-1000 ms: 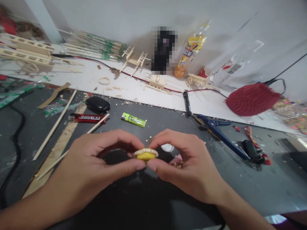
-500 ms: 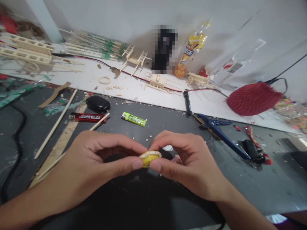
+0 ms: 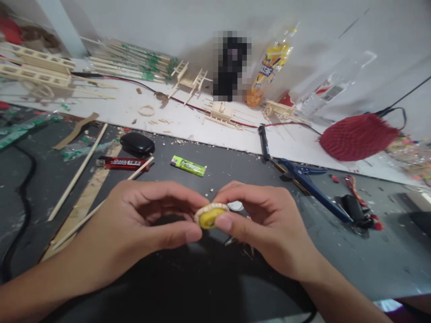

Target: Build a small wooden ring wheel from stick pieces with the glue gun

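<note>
Between my hands is a small round yellow disc (image 3: 206,218) with a ring of short pale wooden pieces (image 3: 213,207) around its rim. My right hand (image 3: 259,220) pinches its right side, thumb pressed on the yellow face and fingers behind. At the left edge, my left hand (image 3: 148,220) is closed round the disc, its index fingertip on the wooden ring and its thumb low beside it. The disc is tilted, with its yellow face partly toward me. Part of that face is hidden under my right thumb.
A green lighter (image 3: 188,166), a red tube (image 3: 124,163) and a black oval case (image 3: 137,143) lie beyond my hands. Wooden sticks (image 3: 79,172) are at left, blue-handled pliers (image 3: 311,190) at right. Small wooden carts (image 3: 188,80) and a drink bottle (image 3: 271,67) stand at the back.
The disc has turned so more of its yellow face shows. My left thumb has come off that face to its lower left edge; my right thumb still presses on it.
</note>
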Tool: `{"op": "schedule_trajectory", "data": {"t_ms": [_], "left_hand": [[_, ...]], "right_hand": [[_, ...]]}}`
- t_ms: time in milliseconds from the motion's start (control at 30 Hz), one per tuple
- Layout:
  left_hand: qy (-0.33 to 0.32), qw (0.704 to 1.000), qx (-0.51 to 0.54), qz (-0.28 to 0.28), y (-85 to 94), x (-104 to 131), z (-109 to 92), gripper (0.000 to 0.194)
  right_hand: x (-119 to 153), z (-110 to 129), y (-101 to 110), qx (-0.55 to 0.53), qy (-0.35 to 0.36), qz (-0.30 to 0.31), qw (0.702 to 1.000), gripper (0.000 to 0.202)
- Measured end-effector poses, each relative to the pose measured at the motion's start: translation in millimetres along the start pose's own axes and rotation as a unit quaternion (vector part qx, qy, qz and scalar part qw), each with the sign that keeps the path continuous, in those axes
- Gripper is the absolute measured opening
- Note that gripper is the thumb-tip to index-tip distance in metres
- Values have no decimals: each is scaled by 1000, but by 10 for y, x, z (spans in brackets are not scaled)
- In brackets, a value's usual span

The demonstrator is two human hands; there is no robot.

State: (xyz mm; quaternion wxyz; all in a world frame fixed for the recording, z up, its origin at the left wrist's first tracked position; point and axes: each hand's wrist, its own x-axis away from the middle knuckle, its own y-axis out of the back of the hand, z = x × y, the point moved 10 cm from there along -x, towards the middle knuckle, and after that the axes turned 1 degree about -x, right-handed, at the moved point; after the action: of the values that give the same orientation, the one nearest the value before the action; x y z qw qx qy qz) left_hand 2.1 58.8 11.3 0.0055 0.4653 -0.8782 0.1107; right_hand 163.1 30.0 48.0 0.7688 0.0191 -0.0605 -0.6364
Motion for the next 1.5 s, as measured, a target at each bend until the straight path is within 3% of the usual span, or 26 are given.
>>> {"op": "schedule_trajectory", "data": {"t_ms": [167, 467, 733, 900, 1167, 1333, 1500], "left_hand": [[12, 999, 42, -6, 3, -16, 23, 27], [26, 999, 19, -26, 27, 19, 3, 29], [39, 998, 24, -37, 18, 36, -12, 24], [30, 998, 39, -29, 31, 46, 38, 28], [39, 997, 71, -2, -29, -7, 49, 34], [61, 987, 136, -55, -17, 6, 60, 29], [62, 985, 132, -90, 29, 5, 51, 30]], "right_hand": [[5, -78, 38, -58, -50, -42, 996, 12], [35, -123, -78, -109, -78, -23, 991, 10], [54, -112, -96, -142, -87, -47, 985, 16], [67, -156, -138, -181, -105, -38, 977, 19], [45, -191, -141, -198, -106, -74, 972, 21], [64, -126, -162, -184, -71, -51, 979, 13], [73, -147, -133, -111, -91, -65, 988, 13]]}}
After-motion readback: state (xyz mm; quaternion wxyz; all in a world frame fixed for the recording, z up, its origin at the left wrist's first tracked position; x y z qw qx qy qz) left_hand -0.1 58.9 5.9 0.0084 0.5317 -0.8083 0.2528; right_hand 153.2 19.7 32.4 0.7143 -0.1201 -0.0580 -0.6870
